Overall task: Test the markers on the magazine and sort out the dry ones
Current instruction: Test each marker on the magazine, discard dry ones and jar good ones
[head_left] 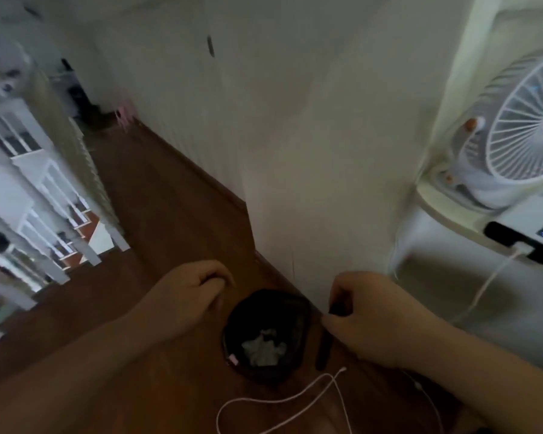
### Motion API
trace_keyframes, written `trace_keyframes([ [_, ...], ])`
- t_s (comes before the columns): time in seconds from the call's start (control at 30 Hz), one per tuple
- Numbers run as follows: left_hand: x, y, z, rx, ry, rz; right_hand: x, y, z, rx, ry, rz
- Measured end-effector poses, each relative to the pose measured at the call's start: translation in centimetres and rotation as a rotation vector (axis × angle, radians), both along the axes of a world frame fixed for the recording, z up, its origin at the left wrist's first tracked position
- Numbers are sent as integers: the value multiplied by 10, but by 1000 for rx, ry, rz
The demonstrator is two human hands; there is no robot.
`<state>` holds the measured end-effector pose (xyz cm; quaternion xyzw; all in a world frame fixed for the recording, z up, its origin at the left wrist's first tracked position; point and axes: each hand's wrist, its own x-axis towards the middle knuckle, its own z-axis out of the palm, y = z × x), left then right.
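One dark marker (pixel 322 350), near-upright, gripped by the right hand (pixel 380 321)

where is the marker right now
Head view, low and right of centre: the right hand grips the dark marker just right of the black bin, close to the wall.
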<state>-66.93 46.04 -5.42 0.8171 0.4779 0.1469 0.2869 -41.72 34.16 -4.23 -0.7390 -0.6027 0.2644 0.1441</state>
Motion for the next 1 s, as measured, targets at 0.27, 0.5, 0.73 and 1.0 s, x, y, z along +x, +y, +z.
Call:
trace_keyframes([
  [0.27, -14, 22, -25, -24, 20, 41, -32, 72, -30, 113, 59, -128],
  [0.5, 3, 24, -16, 11, 37, -7, -22, 57, -8, 159, 76, -50],
  [0.73, 61, 2, 36, 134, -38, -257, 15, 13, 43, 162, -42, -26],
  [1.0, 196, -70, 108, 223, -252, -648, 101, -98, 114, 229, -187, -238],
])
